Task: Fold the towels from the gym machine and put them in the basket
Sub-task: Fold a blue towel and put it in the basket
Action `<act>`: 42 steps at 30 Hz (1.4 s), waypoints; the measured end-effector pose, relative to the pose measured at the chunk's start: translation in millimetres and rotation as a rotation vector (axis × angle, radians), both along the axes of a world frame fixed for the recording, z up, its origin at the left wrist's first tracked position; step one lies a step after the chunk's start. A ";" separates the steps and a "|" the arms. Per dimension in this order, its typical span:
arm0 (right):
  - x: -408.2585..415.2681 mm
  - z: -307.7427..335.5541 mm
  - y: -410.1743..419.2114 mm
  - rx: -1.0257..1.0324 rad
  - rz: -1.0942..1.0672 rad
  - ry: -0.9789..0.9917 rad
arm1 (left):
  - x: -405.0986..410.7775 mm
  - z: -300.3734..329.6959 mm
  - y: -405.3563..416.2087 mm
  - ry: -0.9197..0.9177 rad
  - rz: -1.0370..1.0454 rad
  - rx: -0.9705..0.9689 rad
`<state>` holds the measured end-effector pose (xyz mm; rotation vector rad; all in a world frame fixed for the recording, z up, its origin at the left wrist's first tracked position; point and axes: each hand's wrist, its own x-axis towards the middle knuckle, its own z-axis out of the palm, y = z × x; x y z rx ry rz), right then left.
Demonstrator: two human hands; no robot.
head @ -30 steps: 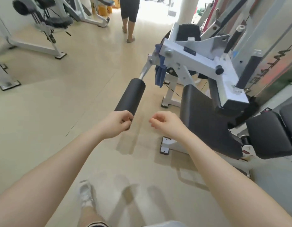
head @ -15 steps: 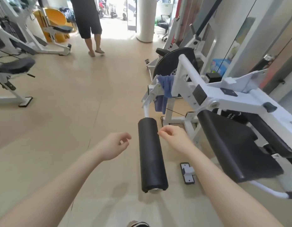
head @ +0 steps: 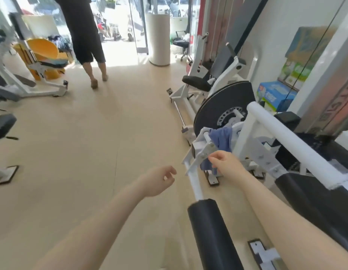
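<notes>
**Hands close in on a towel draped over a gym machine**

While a blue towel (head: 221, 142) hangs over a white bar of the gym machine (head: 253, 131), a person's right hand (head: 226, 164) reaches up to the cloth's lower part, its fingers curled with thumb and forefinger drawn near each other beside the fabric; whether they actually pinch the towel cannot be told from this view. The left hand (head: 157, 181) hovers over the floor (head: 91, 143), just left of the machine's white lever arm (head: 194, 184), its fingers loosely curled and holding nothing.

The towel lies bunched between the machine's white bracket and a black weight disc (head: 224, 106) behind it, its lower end dropping behind the right hand. A black foam roller pad (head: 212, 234) at the end of the lever arm points toward the camera between the two forearms. To the right, a thick white tube (head: 290, 141) runs diagonally above a black padded seat (head: 315, 195).

Farther back, another person (head: 85, 36) in dark clothing stands on the pale floor near a bright glass entrance, with a white round column (head: 157, 38) to the right. A yellow piece of equipment (head: 42, 53) sits at the left beside other white-framed machines. Coloured boxes (head: 274, 94) are stacked against the right wall. No basket can be made out in this view.
</notes>
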<state>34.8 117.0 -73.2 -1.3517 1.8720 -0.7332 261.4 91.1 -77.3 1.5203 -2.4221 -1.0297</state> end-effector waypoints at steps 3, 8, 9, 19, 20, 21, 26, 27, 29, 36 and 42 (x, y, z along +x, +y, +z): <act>0.5 -1.9 -58.0 0.042 -0.071 0.016 | -13.6 -1.5 -70.5 0.012 -0.039 0.026; -21.7 -18.2 -138.6 0.084 -0.219 0.074 | -52.6 -9.8 -164.5 -0.008 -0.159 0.064; -29.9 -22.9 -154.0 0.093 -0.254 0.096 | -62.1 -11.4 -181.7 -0.029 -0.195 0.074; -93.8 -86.2 -264.0 0.354 -0.414 0.308 | -170.8 -29.6 -354.5 -0.168 -0.585 0.082; -95.8 -89.9 -269.2 0.406 -0.407 0.332 | -181.4 -29.6 -367.0 -0.176 -0.617 0.079; -98.5 -92.9 -274.8 0.455 -0.404 0.347 | -190.9 -29.4 -377.7 -0.183 -0.648 0.075; -106.1 -108.1 -298.0 0.548 -0.429 0.448 | -222.0 -35.8 -417.9 -0.151 -0.730 0.099; -107.7 -108.8 -301.2 0.565 -0.408 0.496 | -226.2 -37.7 -423.9 -0.150 -0.746 0.114; -110.8 -106.1 -305.5 0.597 -0.356 0.550 | -232.4 -42.2 -433.8 -0.144 -0.768 0.162; -100.1 -87.4 -317.8 0.524 -0.368 0.586 | -255.6 -39.1 -446.1 -0.068 -0.820 0.225; -103.1 -29.4 -287.2 0.063 -0.725 0.326 | -255.2 -15.4 -427.6 0.081 -0.887 0.233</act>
